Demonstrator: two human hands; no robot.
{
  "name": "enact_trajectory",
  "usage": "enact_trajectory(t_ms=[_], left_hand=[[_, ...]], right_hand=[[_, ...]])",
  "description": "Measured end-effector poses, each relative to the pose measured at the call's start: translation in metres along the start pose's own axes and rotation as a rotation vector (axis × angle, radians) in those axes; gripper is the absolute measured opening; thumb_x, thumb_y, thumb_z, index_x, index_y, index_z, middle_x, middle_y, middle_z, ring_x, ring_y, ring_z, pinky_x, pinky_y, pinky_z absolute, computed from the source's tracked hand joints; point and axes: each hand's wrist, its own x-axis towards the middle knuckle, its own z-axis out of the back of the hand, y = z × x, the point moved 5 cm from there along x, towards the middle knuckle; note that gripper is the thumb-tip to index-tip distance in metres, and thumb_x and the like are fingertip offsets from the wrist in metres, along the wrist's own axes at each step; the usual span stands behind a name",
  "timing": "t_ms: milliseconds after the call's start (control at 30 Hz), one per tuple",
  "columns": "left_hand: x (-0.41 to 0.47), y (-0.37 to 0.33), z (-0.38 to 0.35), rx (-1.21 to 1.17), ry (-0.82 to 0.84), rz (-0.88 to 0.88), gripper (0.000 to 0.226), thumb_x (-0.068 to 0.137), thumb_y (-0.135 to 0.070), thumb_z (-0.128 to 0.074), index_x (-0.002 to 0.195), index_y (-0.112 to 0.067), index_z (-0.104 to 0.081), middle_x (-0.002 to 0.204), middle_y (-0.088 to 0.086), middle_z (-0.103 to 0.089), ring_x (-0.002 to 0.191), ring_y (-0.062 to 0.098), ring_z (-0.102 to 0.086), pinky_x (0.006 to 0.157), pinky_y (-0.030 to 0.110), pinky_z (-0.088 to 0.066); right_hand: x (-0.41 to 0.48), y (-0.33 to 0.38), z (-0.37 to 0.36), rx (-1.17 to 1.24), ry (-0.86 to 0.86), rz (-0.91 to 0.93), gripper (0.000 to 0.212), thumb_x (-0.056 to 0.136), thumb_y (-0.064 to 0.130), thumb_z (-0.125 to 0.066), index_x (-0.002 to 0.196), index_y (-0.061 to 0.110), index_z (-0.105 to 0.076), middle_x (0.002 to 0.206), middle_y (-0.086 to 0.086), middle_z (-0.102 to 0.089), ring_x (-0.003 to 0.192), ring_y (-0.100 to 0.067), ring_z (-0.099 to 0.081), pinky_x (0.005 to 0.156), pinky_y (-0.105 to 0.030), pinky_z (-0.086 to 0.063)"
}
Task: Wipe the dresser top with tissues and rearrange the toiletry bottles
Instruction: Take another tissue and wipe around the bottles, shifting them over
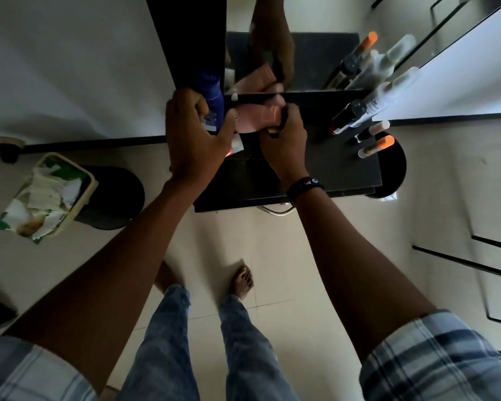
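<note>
Two hands: left hand (197,134) and right hand (284,143). On the one dresser top (315,169), six containers can be counted. One blue bottle (213,102) is at eleven o'clock and one pink tube (255,118) at twelve. Four are at three o'clock: one dark bottle (348,111), one white bottle (388,92), one beige-capped tube (373,130) and one orange-capped tube (378,147). At nine o'clock, one tissue pack (41,198) in one basket (93,180). Two round black stools (119,195) (395,169) — nine and three o'clock.
</note>
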Motion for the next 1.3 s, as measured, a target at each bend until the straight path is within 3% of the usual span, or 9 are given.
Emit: enact_trajectory(t_ms=[167, 333, 533, 667, 833, 967, 1067, 1167, 1300], left_hand=[[0.004, 0.009, 0.002, -0.081, -0.056, 0.04, 0.044, 0.073, -0.027, -0.078, 0.085, 0.007, -0.052, 0.094, 0.023, -0.054, 0.087, 0.0, -0.04, 0.075, 0.007, -0.04], [0.007, 0.013, -0.006, -0.139, -0.004, 0.096, 0.057, 0.073, -0.037, -0.078, 0.104, 0.003, -0.049, 0.107, 0.011, -0.059, 0.093, 0.013, -0.06, 0.081, 0.019, -0.052], [0.0, 0.005, -0.012, -0.161, 0.068, 0.032, 0.057, 0.075, -0.03, -0.074, 0.117, 0.001, -0.052, 0.119, 0.012, -0.06, 0.102, 0.011, -0.06, 0.088, 0.009, -0.045], [-0.001, -0.004, -0.014, -0.154, 0.096, 0.001, 0.056, 0.076, -0.023, -0.073, 0.124, 0.0, -0.052, 0.124, 0.013, -0.058, 0.108, 0.017, -0.06, 0.09, 0.026, -0.052], [-0.005, -0.012, -0.019, -0.17, 0.144, -0.005, 0.055, 0.079, -0.019, -0.069, 0.127, 0.001, -0.051, 0.125, 0.012, -0.058, 0.113, 0.021, -0.059, 0.09, 0.04, -0.054], [-0.011, -0.025, -0.022, -0.211, 0.133, -0.009, 0.051, 0.081, -0.016, -0.068, 0.126, 0.0, -0.051, 0.126, 0.009, -0.058, 0.116, 0.011, -0.055, 0.097, 0.016, -0.045], [-0.022, -0.05, -0.031, -0.261, 0.151, -0.088, 0.047, 0.081, -0.01, -0.069, 0.125, -0.004, -0.051, 0.123, -0.001, -0.052, 0.115, -0.007, -0.045, 0.097, 0.004, -0.035], [-0.033, -0.073, -0.05, -0.3, 0.25, -0.083, 0.044, 0.08, -0.011, -0.069, 0.12, 0.0, -0.055, 0.119, 0.008, -0.06, 0.108, 0.005, -0.055, 0.091, 0.01, -0.044], [-0.044, -0.101, -0.077, -0.288, 0.42, -0.077, 0.046, 0.078, -0.016, -0.069, 0.121, -0.004, -0.056, 0.114, 0.009, -0.064, 0.1, 0.017, -0.063, 0.083, 0.035, -0.055]], right_hand=[[-0.003, -0.007, 0.0, 0.066, 0.037, -0.042, 0.048, 0.083, 0.002, -0.067, 0.125, 0.003, -0.044, 0.097, 0.015, -0.052, 0.08, 0.001, -0.057, 0.068, -0.011, -0.053], [-0.007, -0.006, -0.006, 0.221, 0.045, -0.145, 0.062, 0.08, 0.011, -0.068, 0.133, 0.009, -0.035, 0.112, -0.004, -0.059, 0.09, -0.012, -0.064, 0.062, -0.015, -0.055], [-0.005, -0.007, -0.005, 0.271, -0.019, -0.162, 0.047, 0.086, 0.02, -0.07, 0.124, 0.009, -0.044, 0.101, 0.007, -0.059, 0.09, -0.008, -0.064, 0.075, -0.027, -0.059], [-0.001, -0.005, -0.005, 0.273, -0.033, -0.154, 0.035, 0.09, 0.022, -0.067, 0.116, 0.008, -0.048, 0.107, -0.002, -0.061, 0.096, -0.019, -0.066, 0.079, -0.04, -0.06], [-0.001, -0.001, 0.009, 0.248, -0.107, -0.089, 0.025, 0.09, 0.018, -0.067, 0.107, 0.004, -0.056, 0.097, 0.0, -0.062, 0.085, -0.009, -0.06, 0.072, -0.025, -0.055], [-0.013, -0.004, 0.036, 0.174, -0.196, -0.04, 0.022, 0.088, 0.021, -0.07, 0.101, 0.006, -0.06, 0.088, 0.006, -0.063, 0.077, -0.003, -0.058, 0.069, -0.02, -0.05], [-0.028, -0.016, 0.062, 0.096, -0.266, -0.031, 0.022, 0.087, 0.022, -0.071, 0.101, 0.006, -0.062, 0.093, 0.0, -0.066, 0.086, -0.01, -0.062, 0.079, -0.026, -0.053], [-0.044, -0.032, 0.089, -0.018, -0.345, -0.025, 0.023, 0.086, 0.023, -0.071, 0.102, 0.008, -0.064, 0.099, -0.005, -0.065, 0.09, -0.015, -0.061, 0.082, -0.03, -0.051], [-0.055, -0.045, 0.119, -0.09, -0.431, -0.031, 0.019, 0.086, 0.024, -0.07, 0.101, 0.013, -0.067, 0.098, -0.001, -0.068, 0.09, -0.012, -0.061, 0.081, -0.026, -0.05]])
